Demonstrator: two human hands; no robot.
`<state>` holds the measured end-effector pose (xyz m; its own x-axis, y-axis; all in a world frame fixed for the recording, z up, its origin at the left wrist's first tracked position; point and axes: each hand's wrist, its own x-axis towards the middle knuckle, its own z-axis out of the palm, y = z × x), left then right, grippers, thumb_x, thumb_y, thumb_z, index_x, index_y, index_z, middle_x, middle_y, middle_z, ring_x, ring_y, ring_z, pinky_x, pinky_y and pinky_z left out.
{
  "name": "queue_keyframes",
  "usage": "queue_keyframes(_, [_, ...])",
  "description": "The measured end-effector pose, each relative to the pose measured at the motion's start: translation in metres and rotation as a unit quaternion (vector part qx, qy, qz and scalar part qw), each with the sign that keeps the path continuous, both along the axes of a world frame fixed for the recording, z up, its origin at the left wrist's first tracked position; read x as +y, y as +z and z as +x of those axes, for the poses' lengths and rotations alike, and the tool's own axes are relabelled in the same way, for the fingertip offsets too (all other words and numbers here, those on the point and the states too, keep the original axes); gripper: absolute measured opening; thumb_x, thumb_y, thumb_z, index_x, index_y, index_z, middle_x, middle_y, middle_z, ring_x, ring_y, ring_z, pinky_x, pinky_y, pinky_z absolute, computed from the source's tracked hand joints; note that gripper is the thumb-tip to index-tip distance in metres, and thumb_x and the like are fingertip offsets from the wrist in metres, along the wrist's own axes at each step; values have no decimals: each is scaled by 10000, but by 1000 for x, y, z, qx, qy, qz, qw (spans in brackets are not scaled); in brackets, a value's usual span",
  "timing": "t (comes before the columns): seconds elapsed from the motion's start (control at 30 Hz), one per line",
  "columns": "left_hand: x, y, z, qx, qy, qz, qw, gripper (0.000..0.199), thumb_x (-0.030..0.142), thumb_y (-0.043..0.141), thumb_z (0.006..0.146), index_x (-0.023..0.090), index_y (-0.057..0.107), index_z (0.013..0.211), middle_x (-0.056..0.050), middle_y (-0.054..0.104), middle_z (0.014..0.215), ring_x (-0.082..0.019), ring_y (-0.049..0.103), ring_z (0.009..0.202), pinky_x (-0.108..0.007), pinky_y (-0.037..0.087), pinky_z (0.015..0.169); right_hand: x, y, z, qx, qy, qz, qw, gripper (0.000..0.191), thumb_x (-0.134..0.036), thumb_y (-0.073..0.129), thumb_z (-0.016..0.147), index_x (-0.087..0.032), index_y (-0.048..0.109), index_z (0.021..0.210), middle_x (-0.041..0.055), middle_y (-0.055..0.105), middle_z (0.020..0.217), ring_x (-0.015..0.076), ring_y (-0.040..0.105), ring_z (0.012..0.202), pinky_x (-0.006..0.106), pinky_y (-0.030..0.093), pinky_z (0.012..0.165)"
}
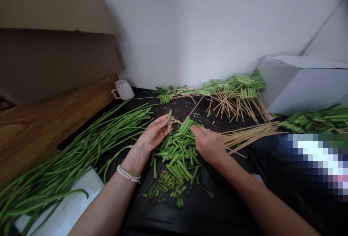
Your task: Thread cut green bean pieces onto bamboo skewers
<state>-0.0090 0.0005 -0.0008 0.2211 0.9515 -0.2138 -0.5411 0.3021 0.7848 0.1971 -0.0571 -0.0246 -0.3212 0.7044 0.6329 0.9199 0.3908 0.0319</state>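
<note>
Between the thumb and fingers of my left hand (159,129) is a short cut piece of green long bean (170,117), held nearly upright. My right hand (208,143) is closed around a bamboo skewer (177,121) that carries a few bean pieces (186,124) side by side. The skewer's bare end points left, close to the piece in my left hand; whether they touch I cannot tell. Below both hands lies a heap of cut bean pieces (179,156), with small trimmed ends (168,183) scattered in front of it.
Uncut long beans (103,134) stretch along the left, partly over a white box (84,189). Loaded skewers (231,87) lie at the back; bare skewers (244,136) show at right. A mug (124,90), cardboard box (59,47) and white box (307,83) surround the black plastic cover (190,214).
</note>
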Motion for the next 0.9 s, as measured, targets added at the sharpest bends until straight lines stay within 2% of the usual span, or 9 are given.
queue_keyframes(0.57, [0,-1,2,5,13,-2,1000,176,21,610,807,106,711,924,-98,726,907,-109,670,763,-187,549,699,-1,0,-1,-6,-2,-15,1000,305,-136,449,877,-181,651,1101,8,664,794,125,556,650,264,306,571])
queue_keyframes(0.77, [0,-2,3,7,22,-14,1000,131,32,621,806,105,708,870,-93,725,860,-100,664,712,-174,547,655,-1,-1,-2,-4,1,-23,1000,307,-142,437,880,-185,642,1104,8,665,810,130,564,668,267,315,585])
queue_keyframes(0.9, [0,-4,3,8,7,-10,1000,94,52,629,809,95,700,851,-74,713,817,-88,649,672,-157,531,604,-1,-1,-2,-5,1,-20,1000,305,-141,446,871,-185,645,1098,5,659,790,133,561,652,271,316,580])
